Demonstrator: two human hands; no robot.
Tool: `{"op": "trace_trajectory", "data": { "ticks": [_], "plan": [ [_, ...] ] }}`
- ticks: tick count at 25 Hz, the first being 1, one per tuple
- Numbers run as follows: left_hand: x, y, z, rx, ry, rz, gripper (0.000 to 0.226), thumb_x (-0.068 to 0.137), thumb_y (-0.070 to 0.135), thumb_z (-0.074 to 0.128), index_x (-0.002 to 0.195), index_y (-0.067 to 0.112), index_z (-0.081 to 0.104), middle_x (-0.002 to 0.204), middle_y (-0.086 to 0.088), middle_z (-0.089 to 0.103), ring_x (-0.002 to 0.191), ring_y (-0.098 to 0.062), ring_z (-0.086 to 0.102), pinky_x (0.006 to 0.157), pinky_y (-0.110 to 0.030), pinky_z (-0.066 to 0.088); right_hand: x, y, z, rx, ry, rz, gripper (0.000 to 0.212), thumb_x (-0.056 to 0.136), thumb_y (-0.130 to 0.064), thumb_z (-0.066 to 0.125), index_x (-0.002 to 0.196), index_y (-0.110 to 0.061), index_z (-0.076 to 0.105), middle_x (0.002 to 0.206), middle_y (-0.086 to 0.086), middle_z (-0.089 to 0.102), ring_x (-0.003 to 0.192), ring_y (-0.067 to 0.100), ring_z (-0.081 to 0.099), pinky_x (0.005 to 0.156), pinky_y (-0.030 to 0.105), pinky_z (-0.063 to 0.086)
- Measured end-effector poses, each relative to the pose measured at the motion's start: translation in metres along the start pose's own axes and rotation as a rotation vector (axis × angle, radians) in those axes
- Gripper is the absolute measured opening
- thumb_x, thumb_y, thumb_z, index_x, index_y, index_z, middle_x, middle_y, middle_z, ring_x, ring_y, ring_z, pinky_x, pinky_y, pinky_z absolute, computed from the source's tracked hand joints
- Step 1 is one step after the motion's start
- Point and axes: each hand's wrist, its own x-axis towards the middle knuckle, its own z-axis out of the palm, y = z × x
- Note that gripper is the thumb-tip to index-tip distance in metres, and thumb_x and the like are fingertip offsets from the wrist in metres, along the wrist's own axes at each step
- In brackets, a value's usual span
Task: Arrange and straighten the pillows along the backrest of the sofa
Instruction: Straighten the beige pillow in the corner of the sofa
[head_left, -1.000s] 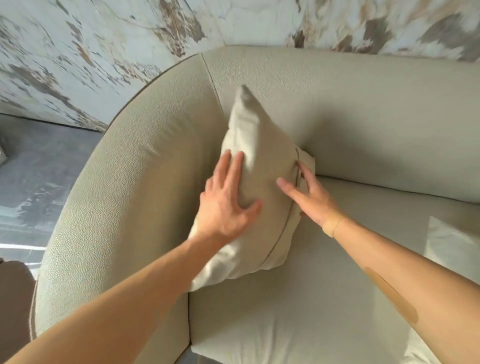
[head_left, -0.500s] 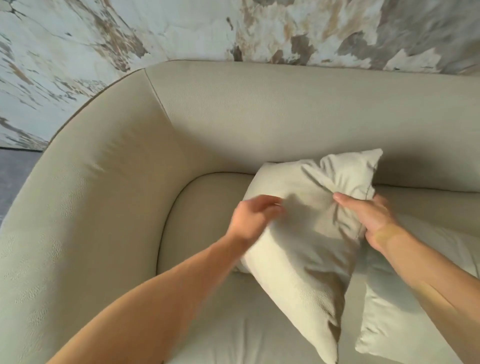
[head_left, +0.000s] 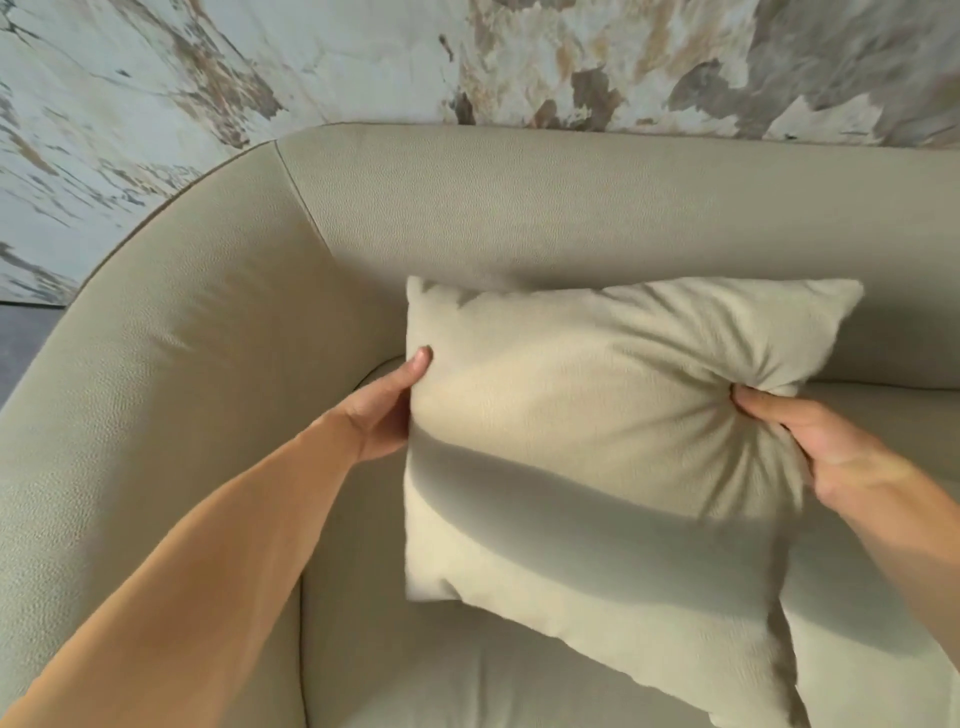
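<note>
A square beige pillow (head_left: 597, 441) is held face-on in front of the sofa backrest (head_left: 571, 208), its top edge level and close to the backrest. My left hand (head_left: 387, 410) grips its left edge, thumb on the front. My right hand (head_left: 810, 441) pinches its right edge, bunching the fabric into creases. A second pale pillow (head_left: 872, 623) lies on the seat behind the held pillow's lower right corner, partly hidden by it and by my right arm.
The beige sofa has a curved left arm (head_left: 156, 415) and a seat cushion (head_left: 441, 675) below the pillow. A marbled wall (head_left: 363, 62) rises behind the backrest. Grey floor (head_left: 21, 343) shows at the far left.
The pillow has left the corner by the sofa's left arm, moved right and turned from edge-on to face-on. Both hands went from resting on it to gripping its side edges.
</note>
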Motion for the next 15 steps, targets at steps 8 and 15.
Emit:
{"op": "trace_trajectory", "data": {
  "ticks": [8,15],
  "plan": [
    [-0.031,0.025,-0.043,-0.013,0.139,0.230,0.103,0.046,0.035,0.098,0.137,0.024,0.053,0.132,-0.004,0.065,0.120,-0.025,0.063,0.097,-0.040,0.048,0.041,-0.004,0.067,-0.137,0.031,-0.172,0.054,0.062,-0.030,0.089,0.109,-0.016,0.065,0.102,0.000,0.075,0.101,0.018,0.069,0.083,0.035,0.051],
    [-0.038,0.040,-0.049,0.035,0.322,0.293,0.068,0.071,0.016,0.082,0.130,0.036,0.055,0.123,0.009,0.069,0.114,-0.018,0.063,0.086,-0.046,0.052,0.069,0.001,0.107,-0.131,0.075,-0.050,0.034,0.088,-0.006,0.051,0.059,-0.024,0.053,0.040,-0.012,0.047,0.043,0.004,0.048,0.072,0.038,0.040]
  ]
}}
